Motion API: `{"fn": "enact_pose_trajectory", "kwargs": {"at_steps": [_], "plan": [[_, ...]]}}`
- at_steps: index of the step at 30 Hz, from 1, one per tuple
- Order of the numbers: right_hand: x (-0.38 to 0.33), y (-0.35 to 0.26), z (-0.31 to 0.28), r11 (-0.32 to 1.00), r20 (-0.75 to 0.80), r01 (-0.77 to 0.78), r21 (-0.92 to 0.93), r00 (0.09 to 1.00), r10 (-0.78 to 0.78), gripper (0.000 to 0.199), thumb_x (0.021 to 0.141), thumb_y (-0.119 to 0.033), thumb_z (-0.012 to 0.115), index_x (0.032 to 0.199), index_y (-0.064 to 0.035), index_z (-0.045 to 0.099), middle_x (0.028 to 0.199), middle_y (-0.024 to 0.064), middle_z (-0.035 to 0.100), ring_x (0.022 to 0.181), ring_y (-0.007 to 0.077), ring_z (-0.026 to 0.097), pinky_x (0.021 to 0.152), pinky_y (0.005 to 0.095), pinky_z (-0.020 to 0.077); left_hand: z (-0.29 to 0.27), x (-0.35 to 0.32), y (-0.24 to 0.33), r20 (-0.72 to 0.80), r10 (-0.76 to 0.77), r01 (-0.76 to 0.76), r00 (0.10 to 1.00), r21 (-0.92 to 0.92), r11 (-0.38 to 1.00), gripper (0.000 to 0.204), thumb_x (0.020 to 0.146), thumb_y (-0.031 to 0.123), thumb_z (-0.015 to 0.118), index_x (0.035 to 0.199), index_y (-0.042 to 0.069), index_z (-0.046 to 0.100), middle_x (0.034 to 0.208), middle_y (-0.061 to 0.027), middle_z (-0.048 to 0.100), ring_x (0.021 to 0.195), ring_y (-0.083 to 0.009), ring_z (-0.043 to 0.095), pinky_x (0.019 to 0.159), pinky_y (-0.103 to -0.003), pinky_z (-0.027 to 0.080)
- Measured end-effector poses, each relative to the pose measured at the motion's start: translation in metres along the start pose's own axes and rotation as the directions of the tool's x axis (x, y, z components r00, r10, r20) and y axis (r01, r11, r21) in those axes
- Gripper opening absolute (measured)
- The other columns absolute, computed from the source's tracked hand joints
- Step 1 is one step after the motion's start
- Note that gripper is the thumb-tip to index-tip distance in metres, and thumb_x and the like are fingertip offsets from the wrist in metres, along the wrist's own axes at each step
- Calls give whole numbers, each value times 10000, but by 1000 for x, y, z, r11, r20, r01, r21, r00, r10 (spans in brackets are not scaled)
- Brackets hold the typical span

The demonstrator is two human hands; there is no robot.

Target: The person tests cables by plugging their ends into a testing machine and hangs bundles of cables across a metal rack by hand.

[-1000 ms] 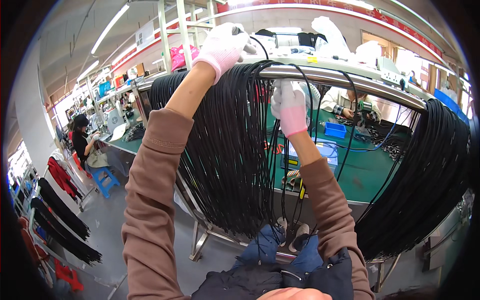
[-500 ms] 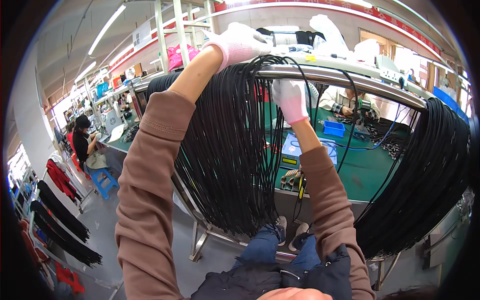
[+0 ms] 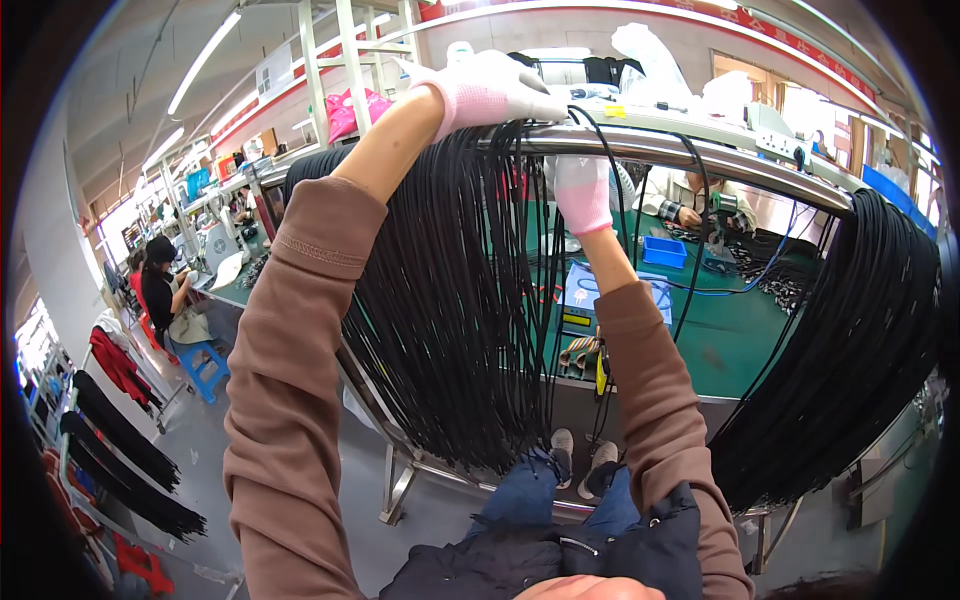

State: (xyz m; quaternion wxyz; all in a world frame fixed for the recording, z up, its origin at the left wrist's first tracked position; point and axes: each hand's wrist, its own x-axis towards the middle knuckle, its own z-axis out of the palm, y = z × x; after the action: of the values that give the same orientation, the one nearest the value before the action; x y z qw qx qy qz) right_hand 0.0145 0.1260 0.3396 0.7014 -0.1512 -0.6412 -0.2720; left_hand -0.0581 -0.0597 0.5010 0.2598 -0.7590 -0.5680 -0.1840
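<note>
My left hand (image 3: pixel 490 88) in its white glove rests on top of the metal rail (image 3: pixel 700 150), fingers flat over the black cords (image 3: pixel 450 300) hanging from it. My right hand (image 3: pixel 582 190) reaches among the cords just under the rail; it seems to pinch one, but I cannot tell. There is open floor (image 3: pixel 210 450) on my left. A blue box (image 3: pixel 664 252) sits on the green table (image 3: pixel 730 340). A pink bag (image 3: pixel 352 112) hangs high up.
</note>
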Motion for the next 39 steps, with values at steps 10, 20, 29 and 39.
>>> {"fn": "enact_pose_trajectory", "kwargs": {"at_steps": [10, 20, 29, 39], "plan": [[47, -52, -68, 821, 504, -566, 76, 732, 458, 273, 887, -258, 580, 930, 3, 648, 830, 143, 659, 714, 298, 615, 681, 382, 485, 11, 14, -22, 80, -30, 32, 996, -27, 999, 404, 791, 379, 653, 950, 17, 737, 754, -76, 606, 744, -191, 542, 717, -282, 474], [73, -105, -231, 947, 170, -297, 121, 946, 275, 228, 847, -257, 657, 928, -51, 708, 1099, 87, 687, 893, 248, 632, 795, 315, 504, -33, 9, -77, -129, -311, 280, 942, -215, 936, 261, 853, 214, 589, 985, 15, 693, 802, -59, 638, 734, -171, 544, 695, -276, 461], [99, -53, -143, 958, 390, 271, -90, 895, -217, 296, 913, -233, 551, 1109, -12, 562, 923, 115, 657, 732, 272, 599, 748, 382, 475, -30, 20, -61, -345, -39, -25, 938, -180, 983, 278, 877, 204, 568, 1048, 12, 673, 834, -64, 642, 746, -177, 548, 703, -278, 462], [158, -49, -166, 19, 817, -826, 563, 560, 137, 214, 960, -167, 540, 1005, 35, 595, 732, 78, 551, 640, 190, 519, 574, 336, 452, -9, 19, -15, -556, 289, -390, 779, -69, 918, 302, 904, 193, 544, 1118, 9, 651, 869, -70, 647, 759, -184, 553, 711, -280, 464]]}}
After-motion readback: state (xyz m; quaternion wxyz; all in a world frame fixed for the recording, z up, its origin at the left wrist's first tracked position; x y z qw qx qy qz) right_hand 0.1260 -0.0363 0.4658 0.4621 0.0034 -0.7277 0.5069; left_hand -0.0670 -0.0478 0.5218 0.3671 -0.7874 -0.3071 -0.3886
